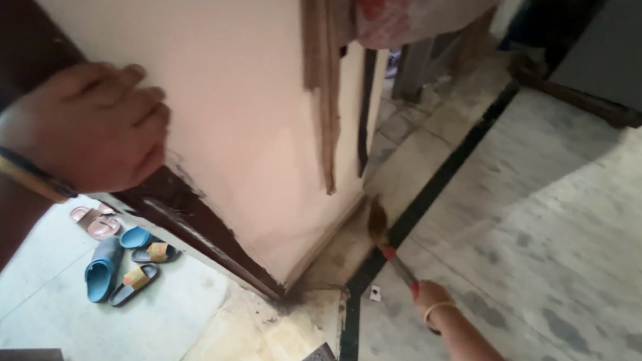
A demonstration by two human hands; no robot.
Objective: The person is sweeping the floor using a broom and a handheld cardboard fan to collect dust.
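Head camera looks down: the left hand (pixel 88 128) presses flat, fingers spread, on a smooth cream door (pixel 243 106). The right hand (pixel 431 298) grips a short red-handled broom (pixel 386 243), its brown bristles touching the mottled stone floor (pixel 560 245) beside the door. Blue slippers (pixel 120 264) lie nearby.

Left hand (pixel 92 128) flat on wall (pixel 251 99) — right hand (pixel 432 296) grips broom (pixel 385 239).

soft daylight, mild blur, edges warped, floor shadow

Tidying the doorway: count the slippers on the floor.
4 or so: a pink slipper farthest back, a blue slipper nearest, two blue-and-tan ones beside it; the door may hide more.
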